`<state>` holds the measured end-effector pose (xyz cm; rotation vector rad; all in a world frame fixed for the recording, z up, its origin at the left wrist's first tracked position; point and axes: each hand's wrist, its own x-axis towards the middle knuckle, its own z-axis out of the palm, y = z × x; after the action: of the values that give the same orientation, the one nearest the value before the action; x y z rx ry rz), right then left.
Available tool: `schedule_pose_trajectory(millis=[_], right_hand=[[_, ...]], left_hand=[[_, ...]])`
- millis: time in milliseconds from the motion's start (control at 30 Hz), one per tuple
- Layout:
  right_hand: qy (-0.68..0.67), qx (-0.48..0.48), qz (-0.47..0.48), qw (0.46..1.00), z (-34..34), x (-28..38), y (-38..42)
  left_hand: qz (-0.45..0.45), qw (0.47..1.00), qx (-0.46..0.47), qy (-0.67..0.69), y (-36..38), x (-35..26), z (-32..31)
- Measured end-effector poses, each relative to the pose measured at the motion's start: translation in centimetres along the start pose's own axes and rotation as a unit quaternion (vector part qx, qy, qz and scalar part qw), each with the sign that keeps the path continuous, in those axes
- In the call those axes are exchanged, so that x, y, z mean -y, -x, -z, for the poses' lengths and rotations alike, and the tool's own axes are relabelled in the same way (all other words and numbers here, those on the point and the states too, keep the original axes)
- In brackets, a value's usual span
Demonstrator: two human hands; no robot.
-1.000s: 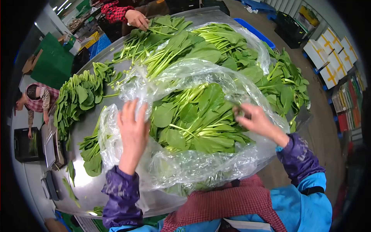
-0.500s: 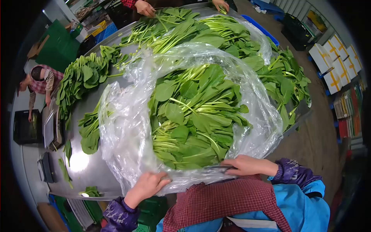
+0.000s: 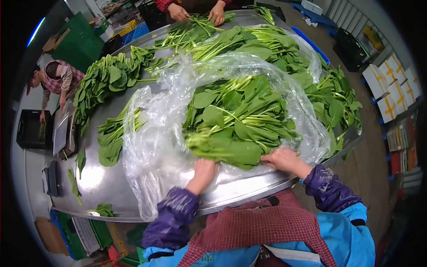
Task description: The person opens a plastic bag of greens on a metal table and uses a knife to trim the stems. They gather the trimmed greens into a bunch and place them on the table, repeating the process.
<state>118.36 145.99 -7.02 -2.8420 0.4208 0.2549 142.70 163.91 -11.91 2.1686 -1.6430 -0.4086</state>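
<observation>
A large clear plastic bag (image 3: 155,120) lies spread on the metal table, its rim loosely ringing a heap of leafy greens (image 3: 244,115) with pale green stems. My left hand (image 3: 204,171) is closed at the heap's near left edge, on the bag's near side; its fingertips are hidden beneath the greens. On the near right, my right hand (image 3: 283,159) has its fingers curled round the bag's near edge, touching a broad leaf. The nearest bunch between both hands is smeared by motion.
More greens lie along the far side and right of the metal table (image 3: 93,182). Opposite, a person's hands (image 3: 198,13) handle greens. Another person (image 3: 55,80) at left reaches into a black crate (image 3: 33,129) beside a scale (image 3: 64,133). White boxes (image 3: 391,86) are stacked at right.
Both my hands have moved inward from the table's near edge, bringing the bag's near edge with them and shifting the nearest greens. The person opposite has brought both hands together over a bunch.
</observation>
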Motion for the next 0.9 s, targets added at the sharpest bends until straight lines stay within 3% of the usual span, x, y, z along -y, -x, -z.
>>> schedule_pose_trajectory(millis=[133, 267, 333, 400, 467, 533, 567, 600, 633, 667, 700, 767, 800, 833, 867, 900], right_hand=[[0.031, -0.070, -0.010, 0.997, 0.0, -0.5, -0.4], [-0.008, -0.029, -0.003, 1.000, -0.2, 1.5, 3.5], [-0.062, -0.003, -0.010, 0.998, 0.0, 1.0, 6.5], [-0.141, -0.023, -0.033, 0.989, -0.1, -1.2, 9.0], [-0.202, -0.049, -0.036, 0.977, 0.3, -1.6, 9.5], [-0.356, 0.045, -0.215, 0.908, 4.3, 0.3, 10.0], [-0.356, 0.050, -0.211, 0.909, 5.8, 1.1, 9.9], [-0.459, 0.026, -0.251, 0.852, 7.4, 2.0, 9.4], [-0.554, 0.000, -0.288, 0.781, 8.5, 2.6, 8.7], [-0.553, 0.003, -0.288, 0.782, 9.2, 3.2, 7.7], [-0.525, -0.052, -0.265, 0.807, 10.0, 3.8, 6.6], [-0.456, -0.141, -0.185, 0.859, 10.5, 4.4, 4.3], [-0.453, -0.137, -0.183, 0.861, 10.8, 5.1, 3.1], [-0.435, -0.136, -0.145, 0.878, 11.0, 6.0, 1.7], [-0.416, -0.135, -0.107, 0.893, 11.2, 7.0, 0.2], [-0.371, -0.106, -0.066, 0.920, 11.3, 8.0, -1.3]], left_hand=[[0.032, 0.999, -0.016, 0.003, -2.1, -0.2, -0.5], [0.017, 0.998, -0.005, 0.060, 1.4, -0.1, 3.3], [0.042, 0.979, 0.140, 0.142, 3.8, 3.0, 6.1], [0.218, 0.870, 0.121, 0.425, 7.7, 7.7, 6.7], [0.376, 0.772, 0.090, 0.504, 11.3, 11.8, 9.1], [0.418, 0.757, 0.062, 0.497, 13.6, 13.3, 12.0], [0.458, 0.741, 0.043, 0.489, 14.5, 13.1, 13.3], [0.461, 0.738, 0.042, 0.490, 14.8, 12.4, 14.3], [0.367, 0.806, 0.090, 0.455, 14.4, 11.4, 15.4], [0.265, 0.861, 0.137, 0.412, 13.8, 10.3, 16.2], [0.171, 0.922, 0.146, 0.315, 13.0, 8.9, 16.3], [0.129, 0.949, 0.133, 0.257, 11.1, 5.5, 16.7], [0.085, 0.970, 0.121, 0.193, 10.4, 4.1, 16.7], [0.086, 0.981, 0.057, 0.167, 10.0, 2.9, 16.4], [0.088, 0.980, 0.055, 0.168, 9.6, 2.3, 15.8], [0.053, 0.995, -0.038, 0.072, 9.4, 1.8, 15.1]])
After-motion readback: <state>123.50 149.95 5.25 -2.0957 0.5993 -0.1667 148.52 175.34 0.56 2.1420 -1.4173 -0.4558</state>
